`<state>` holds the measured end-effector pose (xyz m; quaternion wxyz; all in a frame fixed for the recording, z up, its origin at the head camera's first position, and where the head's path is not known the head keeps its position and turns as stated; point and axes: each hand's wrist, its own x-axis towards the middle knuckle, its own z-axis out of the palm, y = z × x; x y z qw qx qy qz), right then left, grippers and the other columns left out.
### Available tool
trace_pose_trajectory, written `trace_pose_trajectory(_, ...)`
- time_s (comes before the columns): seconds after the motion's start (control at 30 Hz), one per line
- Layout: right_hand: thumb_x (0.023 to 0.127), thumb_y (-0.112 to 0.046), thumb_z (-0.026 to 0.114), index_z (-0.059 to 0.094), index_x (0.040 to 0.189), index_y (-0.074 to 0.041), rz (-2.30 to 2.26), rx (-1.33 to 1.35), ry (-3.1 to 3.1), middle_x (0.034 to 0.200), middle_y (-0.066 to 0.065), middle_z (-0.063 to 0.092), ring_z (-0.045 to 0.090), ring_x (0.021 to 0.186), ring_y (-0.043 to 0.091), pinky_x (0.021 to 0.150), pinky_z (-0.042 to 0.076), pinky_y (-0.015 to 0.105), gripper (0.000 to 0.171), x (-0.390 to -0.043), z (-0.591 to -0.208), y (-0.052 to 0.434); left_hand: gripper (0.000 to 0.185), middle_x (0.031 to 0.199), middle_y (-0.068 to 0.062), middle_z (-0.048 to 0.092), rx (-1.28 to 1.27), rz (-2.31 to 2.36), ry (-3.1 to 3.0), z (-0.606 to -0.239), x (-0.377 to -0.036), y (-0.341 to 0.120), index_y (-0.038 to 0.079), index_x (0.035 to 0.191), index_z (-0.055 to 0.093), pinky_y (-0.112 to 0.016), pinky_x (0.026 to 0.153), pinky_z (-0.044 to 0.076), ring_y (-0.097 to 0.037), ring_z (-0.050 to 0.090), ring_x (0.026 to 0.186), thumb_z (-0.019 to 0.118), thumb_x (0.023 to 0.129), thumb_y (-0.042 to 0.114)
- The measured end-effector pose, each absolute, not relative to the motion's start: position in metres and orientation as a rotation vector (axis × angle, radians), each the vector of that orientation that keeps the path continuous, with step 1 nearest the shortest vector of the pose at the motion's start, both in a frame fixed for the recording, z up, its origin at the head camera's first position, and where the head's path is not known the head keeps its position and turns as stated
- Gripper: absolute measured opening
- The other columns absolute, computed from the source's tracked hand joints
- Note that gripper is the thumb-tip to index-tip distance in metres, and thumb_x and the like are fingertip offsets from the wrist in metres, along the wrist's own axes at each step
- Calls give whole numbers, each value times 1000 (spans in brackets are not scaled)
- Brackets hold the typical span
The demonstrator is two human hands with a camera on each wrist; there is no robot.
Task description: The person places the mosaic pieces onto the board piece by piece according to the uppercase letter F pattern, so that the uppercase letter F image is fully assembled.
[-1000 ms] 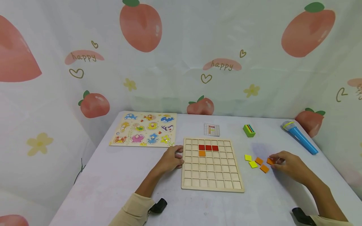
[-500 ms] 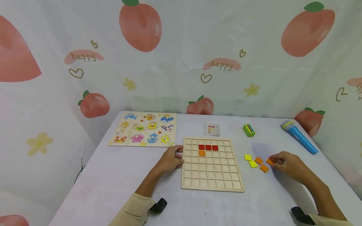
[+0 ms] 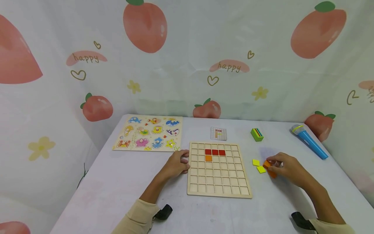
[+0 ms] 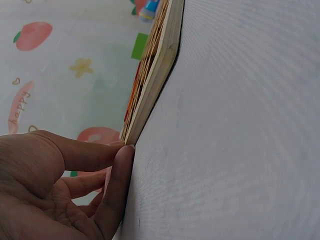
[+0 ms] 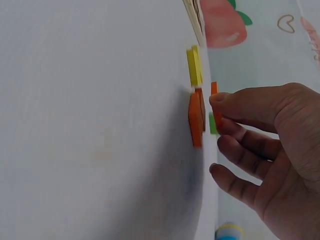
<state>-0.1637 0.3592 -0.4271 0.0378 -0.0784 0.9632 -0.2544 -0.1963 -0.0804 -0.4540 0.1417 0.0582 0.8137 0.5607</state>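
Observation:
At the left edge of the wooden grid board [image 3: 219, 178], my left hand [image 3: 176, 164] grips the rim between thumb and forefinger, as the left wrist view shows. Three red tiles [image 3: 215, 152] sit in a row in the grid, with one orange tile [image 3: 208, 158] below the leftmost. My right hand [image 3: 287, 167] pinches another orange tile [image 5: 214, 88] between thumb and fingers, held just above the table. Under that hand lie other orange tiles [image 5: 195, 122], partly hidden in the head view. Two yellow tiles [image 3: 261, 169] rest beside them.
A small printed pattern card [image 3: 218, 133] lies behind the board. Farther right are a green block with coloured stripes [image 3: 257, 135] and a blue toy microphone [image 3: 312, 145]. At the back left lies a sea-animal puzzle board [image 3: 149, 133].
My right hand has lifted the rightmost orange tile off the table and moved left, over the other orange tiles. The left hand stays at the board's edge.

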Motion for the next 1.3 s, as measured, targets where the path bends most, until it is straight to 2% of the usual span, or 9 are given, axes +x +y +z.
trace_pose_trajectory(0.33, 91, -13, 80, 77, 119, -1, -843, -362, 2944, 98, 2, 64, 54, 86, 20, 56, 50, 22, 30, -170, -429, 326, 65, 134, -16, 61, 150, 1620, 2345, -454, -196, -80, -5, 150, 52, -31, 71, 67, -25, 63, 107, 71, 89, -13)
trace_pose_trajectory(0.5, 90, -9, 78, 78, 117, -2, -836, -431, 2942, 98, 1, 65, 55, 87, 18, 60, 51, 21, 28, -175, -428, 313, 65, 135, -16, 60, 153, 1619, 2347, -454, -196, -80, -4, 151, 52, -31, 72, 67, -25, 63, 106, 71, 89, -13)
trace_pose_trajectory(0.63, 90, -10, 77, 79, 116, -4, -814, -499, 2940, 99, -1, 66, 56, 89, 16, 66, 51, 22, 27, -178, -429, 303, 65, 136, -16, 60, 156, 1612, 2352, -454, -195, -80, -4, 151, 51, -30, 72, 67, -25, 63, 107, 72, 90, -12)
trace_pose_trajectory(0.83, 90, -10, 78, 78, 117, -4, -844, -583, 2899, 98, -3, 65, 55, 88, 13, 68, 47, 23, 28, -183, -429, 288, 65, 135, -16, 60, 149, 1598, 2361, -453, -196, -80, -4, 151, 51, -30, 73, 66, -25, 63, 107, 72, 90, -12)
trace_pose_trajectory(1.3, 92, -17, 81, 77, 117, -7, -903, -735, 2804, 99, -4, 64, 56, 87, 11, 70, 50, 23, 27, -194, -432, 248, 65, 135, -15, 61, 158, 1600, 2356, -455, -197, -81, -3, 151, 51, -30, 73, 66, -25, 63, 108, 71, 90, -11)
